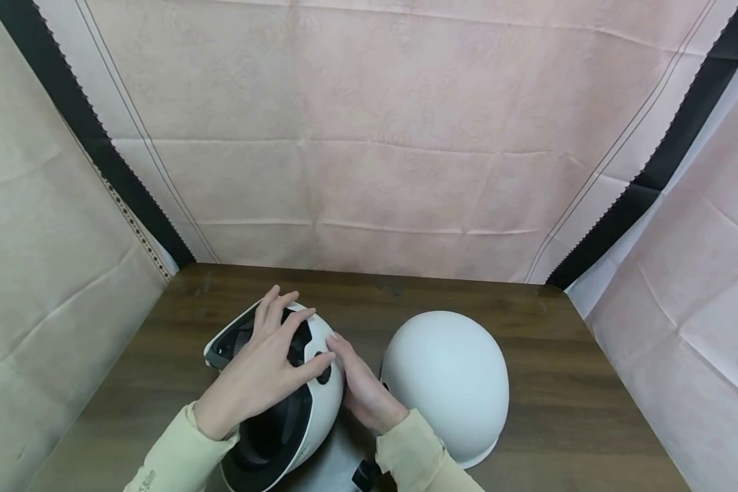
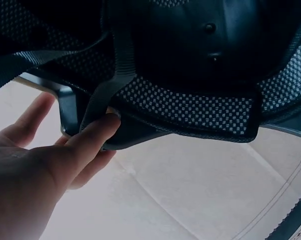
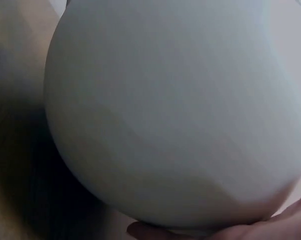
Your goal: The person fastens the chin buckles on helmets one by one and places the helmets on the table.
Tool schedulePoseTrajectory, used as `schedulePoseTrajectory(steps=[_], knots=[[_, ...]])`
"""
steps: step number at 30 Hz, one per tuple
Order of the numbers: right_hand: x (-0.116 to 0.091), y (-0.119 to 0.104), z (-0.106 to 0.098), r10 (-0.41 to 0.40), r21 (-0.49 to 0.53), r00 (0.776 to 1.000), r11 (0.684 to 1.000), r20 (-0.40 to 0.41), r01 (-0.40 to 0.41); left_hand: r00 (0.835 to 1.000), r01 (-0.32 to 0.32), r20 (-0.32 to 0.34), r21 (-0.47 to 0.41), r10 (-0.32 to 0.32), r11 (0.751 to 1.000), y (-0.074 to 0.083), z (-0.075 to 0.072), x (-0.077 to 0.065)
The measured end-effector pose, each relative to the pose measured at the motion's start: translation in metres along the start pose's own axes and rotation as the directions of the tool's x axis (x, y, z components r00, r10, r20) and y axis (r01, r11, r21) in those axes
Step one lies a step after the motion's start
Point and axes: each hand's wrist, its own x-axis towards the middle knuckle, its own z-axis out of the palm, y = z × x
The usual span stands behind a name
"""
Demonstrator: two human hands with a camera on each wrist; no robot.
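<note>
A white helmet [image 1: 329, 410] with a black lining lies tilted on its side, its opening facing left in the head view. Over its black rim area, my left hand [image 1: 264, 369] rests with fingers spread and fairly straight, thumb reaching to the white shell. In the left wrist view, that thumb touches the rim beside a dark chin strap [image 2: 123, 60], near mesh padding [image 2: 185, 110]. Against the shell's right side lies my right hand [image 1: 369, 389], fingers extended; in the right wrist view its fingers [image 3: 250, 231] run along the shell's lower edge, partly out of frame.
A second white helmet [image 1: 449, 383] stands dome up, close to the right of my right hand. Both helmets are on a brown wooden table [image 1: 566, 410]. Pale cloth walls [image 1: 369, 137] with black edging enclose its back and sides. A small black device [image 1: 365, 475] sits at the right wrist.
</note>
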Motion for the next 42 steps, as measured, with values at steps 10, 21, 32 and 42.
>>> schedulePoseTrajectory(steps=[10,21,32,42], knots=[[-0.002,-0.003,-0.001,-0.073,-0.079,0.991,0.995,-0.110,0.064,1.000,-0.020,-0.004,0.054,0.020,0.998,0.003,-0.006,-0.001],[-0.003,-0.006,0.001,-0.072,-0.102,0.990,0.993,-0.123,0.059,0.999,-0.030,-0.012,0.029,0.030,0.999,-0.003,-0.010,-0.005],[-0.006,-0.005,0.004,-0.072,-0.120,0.984,0.991,-0.164,0.053,0.999,-0.003,0.042,0.079,0.000,0.997,-0.006,-0.014,-0.008],[-0.010,-0.009,0.006,-0.126,-0.191,0.973,0.978,-0.192,0.088,0.998,-0.010,0.067,0.066,0.006,0.998,-0.008,-0.018,-0.008]])
